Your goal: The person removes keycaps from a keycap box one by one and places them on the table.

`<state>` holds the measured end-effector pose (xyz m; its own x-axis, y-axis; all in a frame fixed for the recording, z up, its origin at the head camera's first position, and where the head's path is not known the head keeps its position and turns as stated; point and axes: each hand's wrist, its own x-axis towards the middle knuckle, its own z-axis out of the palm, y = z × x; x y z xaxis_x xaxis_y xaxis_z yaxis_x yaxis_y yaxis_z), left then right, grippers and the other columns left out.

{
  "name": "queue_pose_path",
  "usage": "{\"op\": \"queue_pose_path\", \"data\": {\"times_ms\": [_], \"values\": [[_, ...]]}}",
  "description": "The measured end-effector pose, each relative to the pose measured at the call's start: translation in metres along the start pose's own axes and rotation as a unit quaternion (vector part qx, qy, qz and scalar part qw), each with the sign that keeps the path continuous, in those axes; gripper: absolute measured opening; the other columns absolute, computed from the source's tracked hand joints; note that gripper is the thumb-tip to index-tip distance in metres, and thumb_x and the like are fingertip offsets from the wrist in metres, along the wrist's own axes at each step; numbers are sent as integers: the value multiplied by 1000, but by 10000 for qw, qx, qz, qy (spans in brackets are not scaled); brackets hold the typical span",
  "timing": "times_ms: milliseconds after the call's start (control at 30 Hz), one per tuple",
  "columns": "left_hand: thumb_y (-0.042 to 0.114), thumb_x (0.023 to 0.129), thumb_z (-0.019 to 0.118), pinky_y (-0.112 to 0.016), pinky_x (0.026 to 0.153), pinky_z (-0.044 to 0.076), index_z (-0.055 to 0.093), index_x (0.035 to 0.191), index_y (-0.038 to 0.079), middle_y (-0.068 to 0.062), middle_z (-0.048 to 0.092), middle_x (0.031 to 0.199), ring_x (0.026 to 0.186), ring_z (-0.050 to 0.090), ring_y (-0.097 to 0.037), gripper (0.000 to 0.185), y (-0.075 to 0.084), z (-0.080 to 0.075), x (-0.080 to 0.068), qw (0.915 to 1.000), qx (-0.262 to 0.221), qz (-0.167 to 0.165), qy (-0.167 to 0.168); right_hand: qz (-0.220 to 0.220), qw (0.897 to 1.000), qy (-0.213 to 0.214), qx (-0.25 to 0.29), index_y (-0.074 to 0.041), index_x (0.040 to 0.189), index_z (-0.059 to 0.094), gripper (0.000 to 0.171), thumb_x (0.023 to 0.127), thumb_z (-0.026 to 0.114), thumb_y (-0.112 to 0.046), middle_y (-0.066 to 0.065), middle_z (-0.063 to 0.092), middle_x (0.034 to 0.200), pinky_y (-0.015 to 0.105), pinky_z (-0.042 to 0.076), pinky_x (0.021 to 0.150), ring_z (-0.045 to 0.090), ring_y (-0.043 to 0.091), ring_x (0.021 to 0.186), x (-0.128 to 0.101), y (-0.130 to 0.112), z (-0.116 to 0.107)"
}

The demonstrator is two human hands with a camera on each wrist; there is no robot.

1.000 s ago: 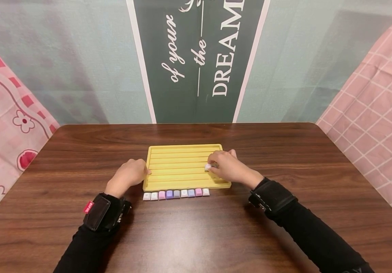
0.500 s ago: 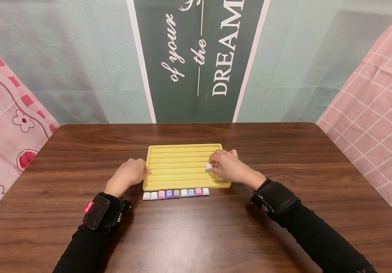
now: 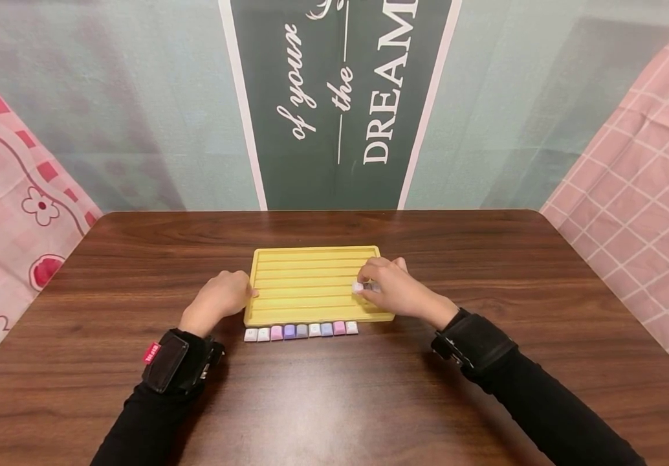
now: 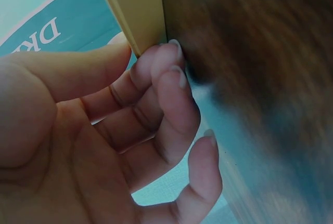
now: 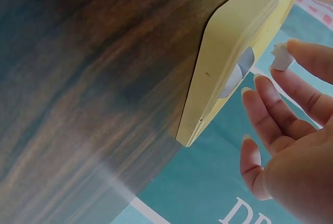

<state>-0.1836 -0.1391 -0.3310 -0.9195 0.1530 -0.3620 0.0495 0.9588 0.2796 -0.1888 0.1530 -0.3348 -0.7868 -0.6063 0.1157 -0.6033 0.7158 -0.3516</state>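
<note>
Two hands at work on the yellow tray (image 3: pixel 311 278), which lies flat on the brown tabletop (image 3: pixel 334 388). Right hand (image 3: pixel 395 290) hovers over the tray's right part, pinching a small white keycap (image 3: pixel 358 287) at the fingertips; the right wrist view shows the same keycap (image 5: pixel 281 57) held at one fingertip, other fingers (image 5: pixel 276 104) loosely spread. Whether it already touches a groove, cannot tell. Left hand (image 3: pixel 220 298) sits at the tray's left edge, fingers (image 4: pixel 166 73) curled against the rim (image 4: pixel 138 11), steadying it rather than wrapping it. Nine more keycaps, white, pink and purple, stand in a row (image 3: pixel 301 331) on the tabletop just beside the tray's near edge.

Risks, as judgement:
- Pinch is thin, fingertip only. Keycap could slip or twist out, landing tilted or upside down across a ridge instead of seated in a groove.
- Grooves are narrow and look alike from above; easy to set it in the wrong one, or straddling two.
- Right wrist and sleeve (image 3: pixel 474 343) pass close to the right end of the row. A low pull-back could knock the end keycap and push the row out of line.
- Left hand only presses the rim. If it eases off while the right hand pushes down, the tray may slide toward the row and scatter it.
- Light plastic on a smooth tabletop: a dropped keycap may bounce or skid away.
</note>
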Motion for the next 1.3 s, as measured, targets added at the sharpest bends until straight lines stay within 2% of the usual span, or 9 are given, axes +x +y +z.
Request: {"op": "queue_pose_path", "data": {"times_ms": [233,633,933,1300], "values": [[18,97,49,-28,52,30,61,96,-2,-5,36,65,57,39,-19,23,1,-1,-1,10000,18,-79,-30,-144,9998,39,144,-9,83,64,10,81,71,-15,0,57,87,39,25,73,50,17,82,-4,1,1],[17,97,49,-28,52,31,61,102,-3,-6,37,65,57,39,-19,24,2,-1,-1,9998,-38,-188,-70,-467,9983,-15,337,-9,86,64,11,80,71,-15,-2,56,90,37,24,74,52,17,88,-10,3,2],[18,97,49,-28,53,31,61,100,-2,-6,39,65,59,41,-20,24,2,-2,0,9998,-1,-171,-70,-597,9972,-110,436,-11,84,63,10,80,71,-14,-2,51,89,36,23,72,50,17,85,-15,4,3],[17,97,49,-28,52,30,61,97,-2,-5,37,65,56,38,-18,23,2,-2,-1,9999,-50,-148,-41,-809,9949,-305,525,-16,78,59,12,80,71,-17,-3,48,94,34,23,73,47,14,91,-18,1,2]]}}
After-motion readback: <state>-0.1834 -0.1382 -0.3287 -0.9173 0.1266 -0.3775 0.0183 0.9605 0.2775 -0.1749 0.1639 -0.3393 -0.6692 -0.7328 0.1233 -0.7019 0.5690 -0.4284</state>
